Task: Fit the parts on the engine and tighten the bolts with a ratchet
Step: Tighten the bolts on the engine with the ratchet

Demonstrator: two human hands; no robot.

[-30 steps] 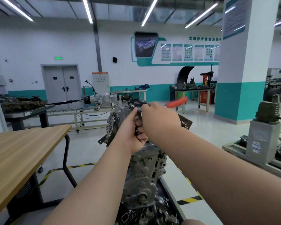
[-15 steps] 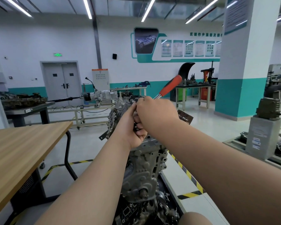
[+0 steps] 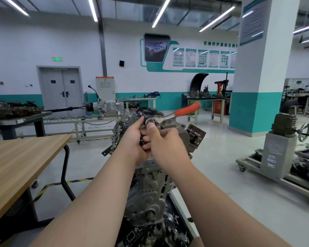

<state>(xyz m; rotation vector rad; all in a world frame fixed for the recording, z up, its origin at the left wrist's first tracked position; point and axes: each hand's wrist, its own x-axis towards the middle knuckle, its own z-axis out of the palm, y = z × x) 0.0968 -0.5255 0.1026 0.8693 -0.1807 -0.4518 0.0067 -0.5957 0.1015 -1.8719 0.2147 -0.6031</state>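
Right hand (image 3: pixel 165 145): thumb pressed on the head of the ratchet (image 3: pixel 168 117), fingers curled beneath, pinching it. This is likely to seat the socket square on a bolt.

Left hand (image 3: pixel 134 138): touching the right hand at its 9 o'clock, fingers curled, index tip on the head. What it clasps is hidden, cannot tell. Probably steadying.

Red handle points to 2 o'clock with no hand on it, so this looks like positioning, not torque.

All sits atop the engine (image 3: pixel 150 189), which runs down to 6 o'clock.

Wooden table (image 3: pixel 16 157) at 8 o'clock, well apart.
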